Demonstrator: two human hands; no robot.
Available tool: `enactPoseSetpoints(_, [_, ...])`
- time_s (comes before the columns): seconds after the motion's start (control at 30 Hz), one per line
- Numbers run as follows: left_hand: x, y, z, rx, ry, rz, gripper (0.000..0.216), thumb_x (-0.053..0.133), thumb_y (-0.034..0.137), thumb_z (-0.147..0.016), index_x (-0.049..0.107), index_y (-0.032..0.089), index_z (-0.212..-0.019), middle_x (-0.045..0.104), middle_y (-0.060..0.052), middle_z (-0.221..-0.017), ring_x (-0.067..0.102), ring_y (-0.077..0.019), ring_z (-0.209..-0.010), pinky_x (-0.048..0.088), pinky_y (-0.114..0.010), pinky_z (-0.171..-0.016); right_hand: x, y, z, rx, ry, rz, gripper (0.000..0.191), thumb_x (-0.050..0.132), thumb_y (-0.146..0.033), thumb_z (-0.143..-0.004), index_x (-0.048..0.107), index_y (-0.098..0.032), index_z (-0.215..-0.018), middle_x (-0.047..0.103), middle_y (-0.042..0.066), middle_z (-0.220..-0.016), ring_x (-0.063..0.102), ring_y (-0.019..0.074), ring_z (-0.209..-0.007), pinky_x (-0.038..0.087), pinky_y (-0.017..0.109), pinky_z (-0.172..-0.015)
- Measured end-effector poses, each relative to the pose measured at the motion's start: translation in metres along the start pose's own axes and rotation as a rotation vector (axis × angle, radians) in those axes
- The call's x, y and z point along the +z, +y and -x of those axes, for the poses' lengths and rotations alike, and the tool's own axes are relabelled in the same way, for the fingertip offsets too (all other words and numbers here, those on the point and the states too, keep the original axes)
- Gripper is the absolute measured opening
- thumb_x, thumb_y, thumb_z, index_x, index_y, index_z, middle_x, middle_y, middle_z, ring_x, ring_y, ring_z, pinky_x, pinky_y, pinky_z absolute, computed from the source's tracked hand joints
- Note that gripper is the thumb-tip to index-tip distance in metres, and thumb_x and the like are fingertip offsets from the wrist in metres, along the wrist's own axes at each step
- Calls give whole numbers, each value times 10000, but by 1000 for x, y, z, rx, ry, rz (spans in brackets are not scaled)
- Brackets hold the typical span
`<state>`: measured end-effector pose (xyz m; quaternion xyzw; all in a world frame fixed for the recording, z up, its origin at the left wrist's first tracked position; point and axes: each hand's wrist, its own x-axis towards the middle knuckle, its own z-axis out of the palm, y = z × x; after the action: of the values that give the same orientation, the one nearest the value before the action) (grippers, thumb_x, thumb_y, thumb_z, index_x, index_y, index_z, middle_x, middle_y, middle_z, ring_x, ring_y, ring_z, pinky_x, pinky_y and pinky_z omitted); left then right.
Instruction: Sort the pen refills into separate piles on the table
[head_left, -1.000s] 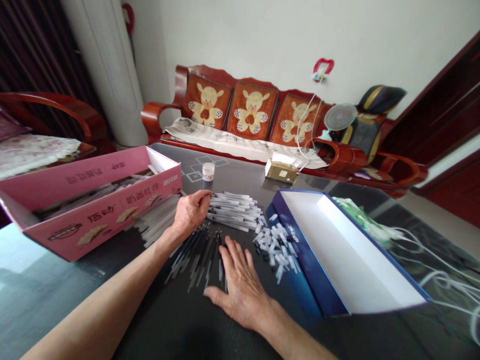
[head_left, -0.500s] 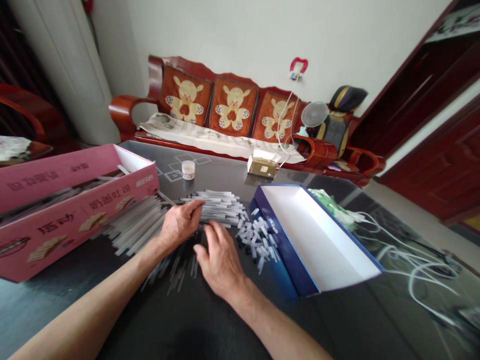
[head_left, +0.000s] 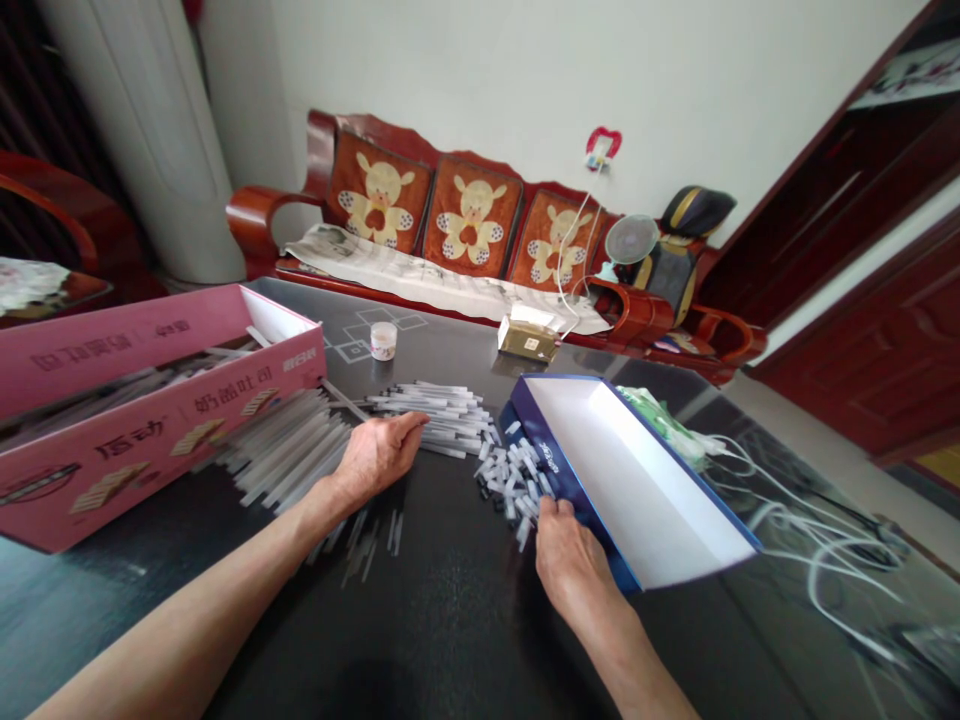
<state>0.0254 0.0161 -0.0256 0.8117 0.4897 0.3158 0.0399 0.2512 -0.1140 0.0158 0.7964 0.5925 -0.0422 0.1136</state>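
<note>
My left hand is closed, with a thin translucent plastic tube running out from its fingers towards the pink box. It hovers beside a stack of whitish tubes with dark ends. Left of it lies a bundle of longer translucent tubes, along the pink box. My right hand is at the near edge of a heap of short translucent tube pieces, fingers pinched together. Whatever sits between those fingertips is hidden.
A pink printed carton holding more tubes stands at the left. On the right are an open blue box with a white inside, a green-and-white packet and tangled white cables. Farther back stand a small round tub and a tissue box.
My right hand has left my left hand's side and moved right to the heap of short pieces. The left hand has shifted slightly right, staying closed.
</note>
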Motion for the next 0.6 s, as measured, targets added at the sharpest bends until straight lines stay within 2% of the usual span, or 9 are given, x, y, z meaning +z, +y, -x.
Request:
enactPoseSetpoints(0.17, [0, 2, 1, 23, -20, 13, 314, 419, 340, -912, 668, 232, -1067, 748, -46, -929, 706, -193, -830, 504, -242, -706, 3, 0, -12, 0, 62, -28, 350, 264, -24, -884, 556, -139, -1041, 576, 137, -1052, 695, 228, -835, 479, 306, -681])
enactPoseSetpoints(0.37, [1, 4, 2, 41, -42, 29, 309, 421, 321, -907, 673, 236, -1065, 746, -37, -947, 706, -204, -852, 518, -257, -715, 8, 6, -17, -10, 94, -148, 185, 422, -133, -896, 545, -139, -1034, 590, 124, -1029, 664, 242, -902, 456, 312, -745])
enactPoseSetpoints(0.6, [1, 4, 2, 55, -59, 24, 314, 420, 318, -907, 676, 230, -1065, 746, -39, -949, 707, -207, -851, 523, -258, -715, 13, 7, -22, 44, 134, -177, 181, 434, -149, -905, 532, -127, -1055, 635, 123, -978, 666, 249, -881, 437, 315, -720])
